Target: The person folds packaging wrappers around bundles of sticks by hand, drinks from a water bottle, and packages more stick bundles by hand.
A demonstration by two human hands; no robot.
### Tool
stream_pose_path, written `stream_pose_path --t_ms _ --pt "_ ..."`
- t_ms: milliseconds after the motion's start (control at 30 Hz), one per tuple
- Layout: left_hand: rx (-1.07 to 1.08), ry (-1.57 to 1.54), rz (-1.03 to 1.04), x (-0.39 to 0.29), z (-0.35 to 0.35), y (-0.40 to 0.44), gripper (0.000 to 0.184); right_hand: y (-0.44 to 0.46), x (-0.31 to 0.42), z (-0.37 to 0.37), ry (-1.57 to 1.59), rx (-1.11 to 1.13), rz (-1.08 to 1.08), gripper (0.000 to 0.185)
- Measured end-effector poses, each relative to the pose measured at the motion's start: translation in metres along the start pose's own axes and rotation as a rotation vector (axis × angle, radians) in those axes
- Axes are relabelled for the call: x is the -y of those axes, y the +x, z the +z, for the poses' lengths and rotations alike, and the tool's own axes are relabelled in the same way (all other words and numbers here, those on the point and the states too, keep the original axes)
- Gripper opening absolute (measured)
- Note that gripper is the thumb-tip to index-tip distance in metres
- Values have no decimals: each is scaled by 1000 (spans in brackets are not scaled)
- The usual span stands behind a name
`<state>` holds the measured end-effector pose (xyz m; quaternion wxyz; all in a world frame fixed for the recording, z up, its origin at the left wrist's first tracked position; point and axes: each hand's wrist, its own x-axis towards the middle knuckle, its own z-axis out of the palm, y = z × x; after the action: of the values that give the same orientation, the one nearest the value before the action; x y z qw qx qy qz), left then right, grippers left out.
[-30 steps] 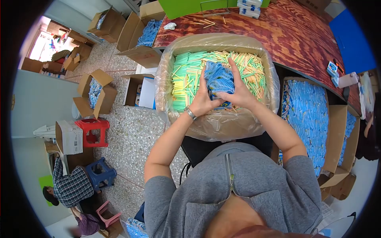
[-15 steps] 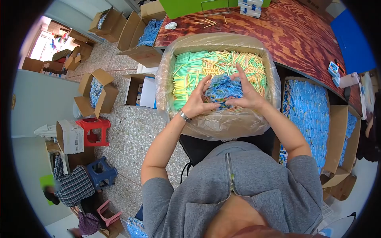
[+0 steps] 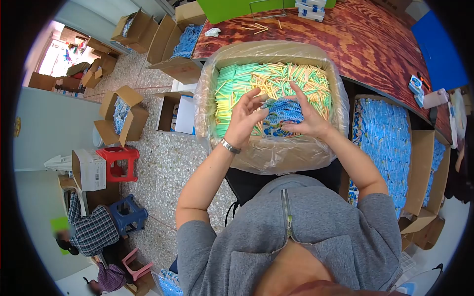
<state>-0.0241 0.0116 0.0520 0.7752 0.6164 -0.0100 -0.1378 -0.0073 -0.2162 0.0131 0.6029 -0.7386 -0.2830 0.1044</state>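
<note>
I log a red-brown wood-grain tabletop (image 3: 355, 44) across the upper right, speckled floor (image 3: 165, 163) at left of centre, with a red stool (image 3: 121, 163) and a blue stool (image 3: 129, 215) at left. A plastic-lined carton (image 3: 269, 154) at upper centre holds pastel sticks (image 3: 234, 79); the blue bundle (image 3: 284, 113) is over its near part, between the two hands. My read on grip: left hand (image 3: 242, 121) has fingers and thumb apart at the bundle's left edge, contact unclear; right hand (image 3: 313, 118) spans its right side, thumb at the lower edge, but I cannot tell whether it clamps. Also hard to make out: the bundle's underside, hidden, and its small print. A seated person in plaid (image 3: 96, 231), lower left, is blurred at the head; the frame's corners are black.
</note>
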Motion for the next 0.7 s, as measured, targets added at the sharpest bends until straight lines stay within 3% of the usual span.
stream_pose_path --t_ms 300,600,700 --pt "-135 -115 -169 -9 10 10 42 1 1 1 5 16 -26 115" --pt "-162 -29 -182 -2 12 23 39 -1 -2 0 -45 17 -47 113" --pt "-242 128 -165 5 20 24 40 1 -2 3 -64 23 -104 109"
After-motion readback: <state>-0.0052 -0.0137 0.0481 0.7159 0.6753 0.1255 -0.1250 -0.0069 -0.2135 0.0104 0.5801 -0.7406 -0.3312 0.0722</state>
